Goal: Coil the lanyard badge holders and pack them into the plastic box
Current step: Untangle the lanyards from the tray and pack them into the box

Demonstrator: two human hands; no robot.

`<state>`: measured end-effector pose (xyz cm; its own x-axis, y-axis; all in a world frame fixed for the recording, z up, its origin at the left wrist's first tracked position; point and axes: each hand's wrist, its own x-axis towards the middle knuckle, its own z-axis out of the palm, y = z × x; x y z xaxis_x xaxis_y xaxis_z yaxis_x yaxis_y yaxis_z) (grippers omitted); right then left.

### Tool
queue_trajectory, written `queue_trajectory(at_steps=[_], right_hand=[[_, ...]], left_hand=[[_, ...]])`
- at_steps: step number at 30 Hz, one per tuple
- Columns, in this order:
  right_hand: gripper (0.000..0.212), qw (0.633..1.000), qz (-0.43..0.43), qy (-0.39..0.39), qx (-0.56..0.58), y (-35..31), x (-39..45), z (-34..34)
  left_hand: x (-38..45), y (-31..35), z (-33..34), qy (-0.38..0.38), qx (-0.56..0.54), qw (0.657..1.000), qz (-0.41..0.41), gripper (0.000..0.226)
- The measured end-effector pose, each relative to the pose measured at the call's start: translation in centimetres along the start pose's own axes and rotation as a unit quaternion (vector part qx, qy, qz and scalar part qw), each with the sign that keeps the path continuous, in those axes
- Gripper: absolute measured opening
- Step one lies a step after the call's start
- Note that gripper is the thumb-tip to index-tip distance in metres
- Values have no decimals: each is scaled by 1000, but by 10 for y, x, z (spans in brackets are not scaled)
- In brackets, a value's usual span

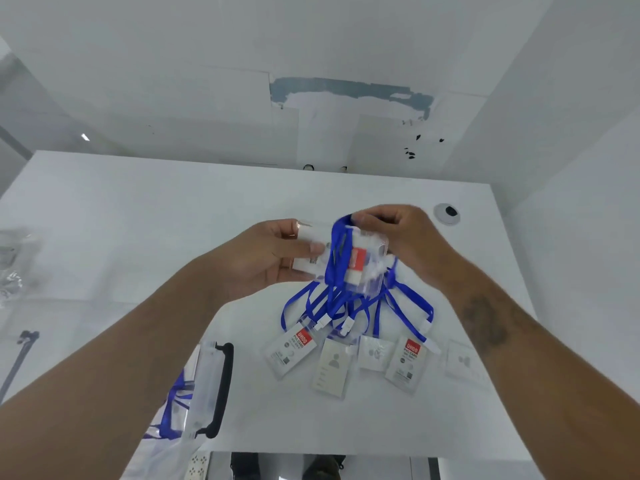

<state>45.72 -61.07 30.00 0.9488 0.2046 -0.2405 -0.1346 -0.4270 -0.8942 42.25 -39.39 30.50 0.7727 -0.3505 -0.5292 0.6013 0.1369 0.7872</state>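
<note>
I see both hands raised over the white counter (138,216), working 1 badge holder (360,265) between them. My left hand (273,258) has its grip closed around the holder's left end, thumb across the clear face. My right hand (398,233) pinches the blue lanyard strap (337,251) at the top of the holder – the strap wraps around the holder's middle, and the motion blur hides how tight the loops sit.

Below the hands, a loose heap of blue lanyards (349,303) lies on the counter, their straps tangled together. About 5 more badge holders (292,349) fan out along the near side of that heap, 2 of them showing red labels.

The clear plastic box (207,386) stands at the near left edge of the counter, partly behind my left forearm, its black handle (221,389) facing the heap. Through its wall I see blue strap inside – the count I cannot tell.
</note>
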Motion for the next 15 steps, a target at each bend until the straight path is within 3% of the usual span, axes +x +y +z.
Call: queue_trajectory(at_steps=[2, 4, 8, 12, 15], right_hand=[[33, 998, 58, 0, -26, 17, -9, 18], [40, 993, 80, -52, -75, 21, -27, 43], [33, 951, 6, -169, -258, -4, -63, 77], [28, 915, -77, -99, -383, -43, -56, 63], [23, 934, -130, -18, -333, -57, -32, 52]], left_hand=[[-1, 1, -1, 24, -72, 997, 16, 26], [2, -1, -4, 75, -96, 992, 28, 26], [2, -12, -13, 209, -23, 977, 30, 15], [-10, -17, -28, 236, 64, 969, 32, 14], [-27, -13, -40, 216, 61, 974, 34, 15]])
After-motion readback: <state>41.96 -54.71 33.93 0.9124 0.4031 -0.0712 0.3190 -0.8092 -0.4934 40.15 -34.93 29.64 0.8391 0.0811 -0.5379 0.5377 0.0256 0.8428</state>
